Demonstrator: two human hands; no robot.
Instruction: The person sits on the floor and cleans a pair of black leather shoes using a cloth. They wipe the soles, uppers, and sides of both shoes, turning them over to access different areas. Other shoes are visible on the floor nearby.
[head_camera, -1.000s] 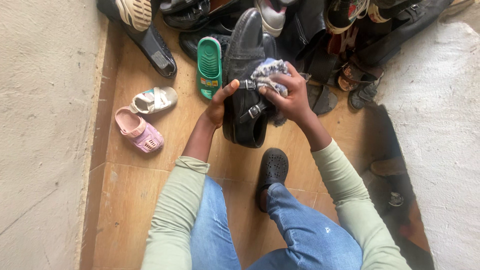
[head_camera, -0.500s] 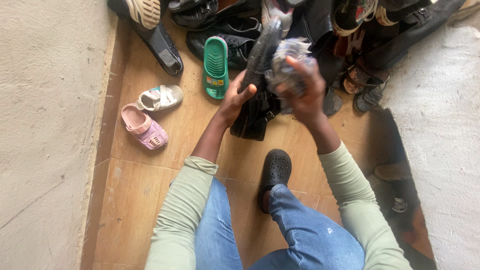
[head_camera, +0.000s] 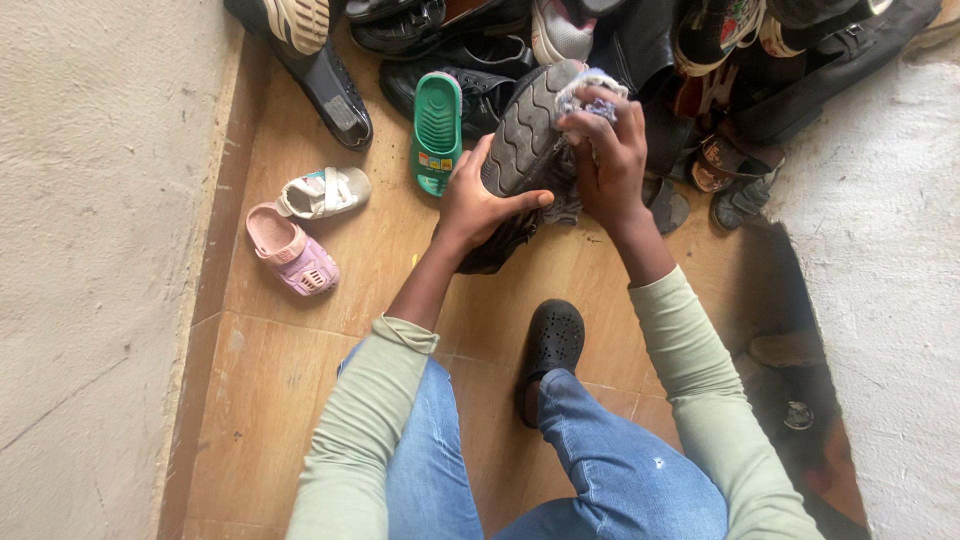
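Since a moment ago you are turning the black shoe (head_camera: 525, 125) over, so its ridged sole is now facing up instead of its side. Your left hand (head_camera: 478, 205) is gripping the shoe from below, fingers (head_camera: 520, 200) curling around its heel end. Your right hand (head_camera: 608, 150) is pressing a bunched cloth (head_camera: 590, 92) against the shoe's toe end, fingers pinching the cloth tightly. The shoe is hovering over the tiled floor (head_camera: 330, 330), just in front of the pile of shoes (head_camera: 700, 60). One green sandal (head_camera: 437, 130), one pink clog (head_camera: 290, 250) and one white baby sandal (head_camera: 322, 192) are lying nearby.
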